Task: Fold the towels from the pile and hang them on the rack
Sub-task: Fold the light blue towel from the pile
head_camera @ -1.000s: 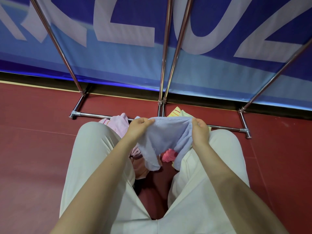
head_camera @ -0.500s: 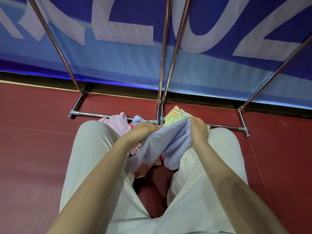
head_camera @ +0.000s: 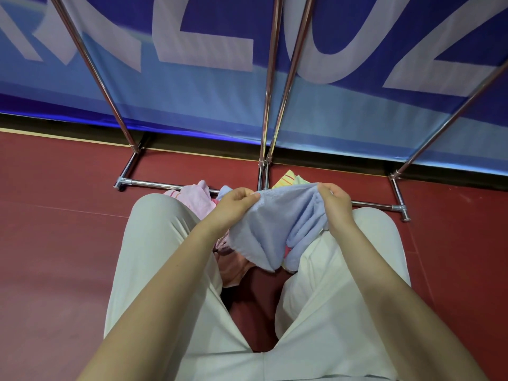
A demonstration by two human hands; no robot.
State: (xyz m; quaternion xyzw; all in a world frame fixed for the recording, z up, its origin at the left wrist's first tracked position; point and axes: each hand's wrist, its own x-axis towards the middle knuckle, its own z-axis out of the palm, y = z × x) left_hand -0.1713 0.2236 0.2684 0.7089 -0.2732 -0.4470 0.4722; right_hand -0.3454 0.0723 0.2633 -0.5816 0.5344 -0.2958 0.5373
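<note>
The person squats or sits low over a dark red floor, knees in pale cream trousers spread to left and right. Between the knees both hands hold up a light blue towel. The left hand has its grip closed on the towel's upper left edge, thumb and curled fingers pinching the cloth. The right hand grips the upper right edge in the same way, fingers curled over bunched folds. The top edge runs nearly level between the two hands, and the rest of the towel sags below them in loose folds, its lowest corner hanging over the gap between the thighs.

Behind and under the blue towel lies the pile on the floor: a pink towel to the left, just beyond the left knee, a yellow towel with red stripes at the far side near the right hand, and a salmon-coloured cloth low beside the left thigh.

The chrome rack stands just beyond the pile, its base bar crossing the floor from left to right and its slanted uprights rising out of the top of the view. No towel shows on the visible bars. Behind it hangs a blue banner with large pale letters.
</note>
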